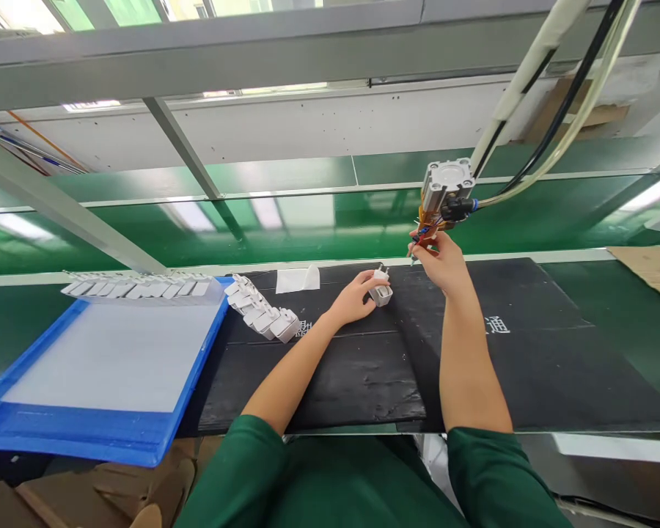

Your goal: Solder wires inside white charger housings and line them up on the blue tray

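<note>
My left hand (357,297) is closed around a white plug-in charger (382,292), its prongs pointing away from me, low over the black mat (357,374). To the right and a little higher, my right hand (443,260) grips the lower end of a hanging pneumatic tool (448,187) with a silver cylinder block and coloured wires. The tool's tip shows just past my fingers, apart from the charger. Left of my left arm, a slanting row of similar white chargers (261,308) lies on the mat.
A blue tray (88,433) with a white liner stands at the left, with several white chargers (137,286) along its far edge. A white paper piece (298,279) lies behind the mat. Hoses (561,110) rise to the upper right. Cardboard (654,271) lies far right.
</note>
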Demonstrator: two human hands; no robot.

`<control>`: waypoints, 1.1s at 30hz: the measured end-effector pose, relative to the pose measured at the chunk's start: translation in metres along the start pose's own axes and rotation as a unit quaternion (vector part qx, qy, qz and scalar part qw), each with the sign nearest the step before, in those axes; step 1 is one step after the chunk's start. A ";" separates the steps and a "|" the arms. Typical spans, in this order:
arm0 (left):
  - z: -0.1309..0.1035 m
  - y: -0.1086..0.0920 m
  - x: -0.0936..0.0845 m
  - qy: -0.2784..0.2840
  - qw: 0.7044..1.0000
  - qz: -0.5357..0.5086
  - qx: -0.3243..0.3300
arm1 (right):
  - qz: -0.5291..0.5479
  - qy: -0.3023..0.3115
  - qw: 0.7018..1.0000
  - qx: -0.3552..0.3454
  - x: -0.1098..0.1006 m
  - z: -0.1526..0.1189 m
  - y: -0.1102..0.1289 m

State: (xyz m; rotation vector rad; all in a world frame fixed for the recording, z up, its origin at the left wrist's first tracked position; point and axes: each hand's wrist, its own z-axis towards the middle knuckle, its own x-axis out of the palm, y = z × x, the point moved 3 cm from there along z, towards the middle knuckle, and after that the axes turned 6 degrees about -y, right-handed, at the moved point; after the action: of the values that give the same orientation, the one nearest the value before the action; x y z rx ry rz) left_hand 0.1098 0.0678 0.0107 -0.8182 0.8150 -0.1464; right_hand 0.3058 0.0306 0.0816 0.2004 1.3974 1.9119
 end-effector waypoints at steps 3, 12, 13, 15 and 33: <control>-0.012 0.006 -0.007 -0.037 0.998 -0.049 -0.012 | 0.014 0.041 0.999 -0.010 0.010 -0.006 0.017; 0.006 0.011 0.021 -0.072 0.990 -0.086 -0.085 | 0.010 0.068 0.997 -0.018 0.016 -0.012 0.030; 0.010 0.011 0.024 -0.057 0.990 -0.105 -0.077 | 0.000 0.061 0.998 -0.013 0.011 -0.011 0.028; 0.020 0.012 0.029 -0.018 0.987 -0.141 -0.069 | -0.028 0.044 0.999 0.004 0.000 -0.008 0.024; 0.163 0.057 0.050 -0.155 0.938 0.014 -0.309 | -0.048 0.021 0.999 0.017 -0.025 -0.002 0.007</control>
State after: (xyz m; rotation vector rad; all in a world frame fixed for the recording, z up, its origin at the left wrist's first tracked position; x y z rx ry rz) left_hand 0.2474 0.1828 0.0077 -1.3805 0.5699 0.2774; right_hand 0.3195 0.0124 0.0945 0.1080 1.4416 1.8254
